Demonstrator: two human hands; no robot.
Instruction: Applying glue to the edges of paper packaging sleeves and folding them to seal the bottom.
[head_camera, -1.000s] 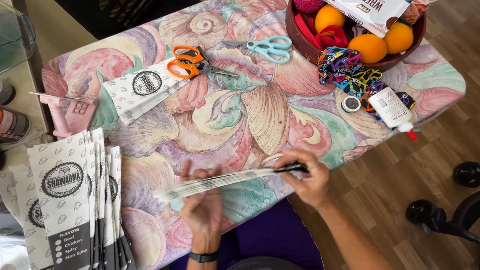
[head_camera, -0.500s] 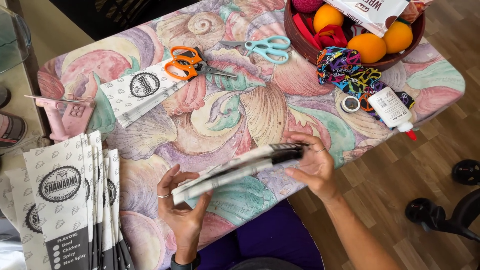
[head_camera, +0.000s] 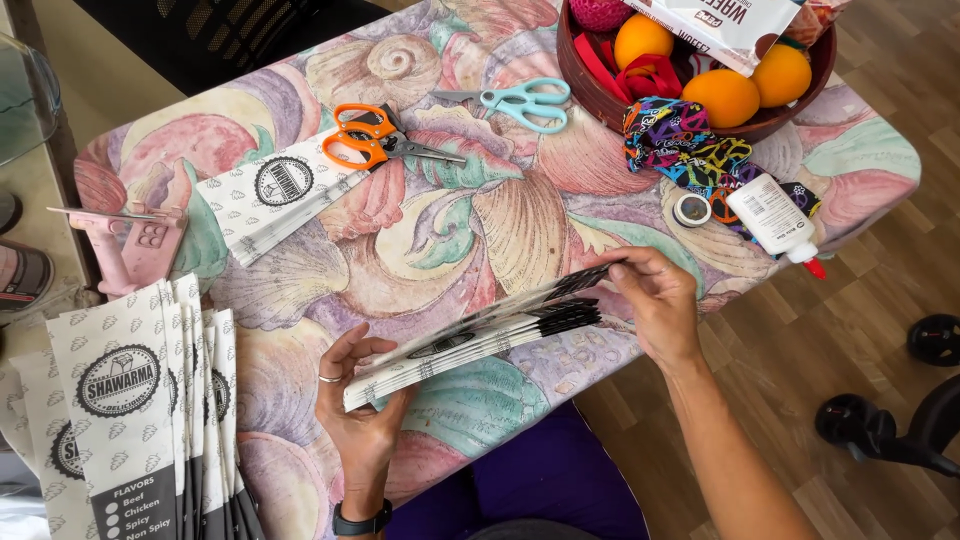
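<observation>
Hands grip a stack of paper bags (head_camera: 478, 338): left hand (head_camera: 362, 420) cups near end, right hand (head_camera: 655, 305) pinches far end, fanning it.

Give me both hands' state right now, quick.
Left hand: closed on the near end of the stack of paper bags.
Right hand: closed on the stack's far end.

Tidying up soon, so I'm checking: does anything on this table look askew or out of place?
Mostly crafting clutter. The white glue bottle lies on its side near the table's right edge, its red tip pointing off it. A single paper bag lies askew under the orange scissors. Nothing looks spilled or damaged.
</observation>
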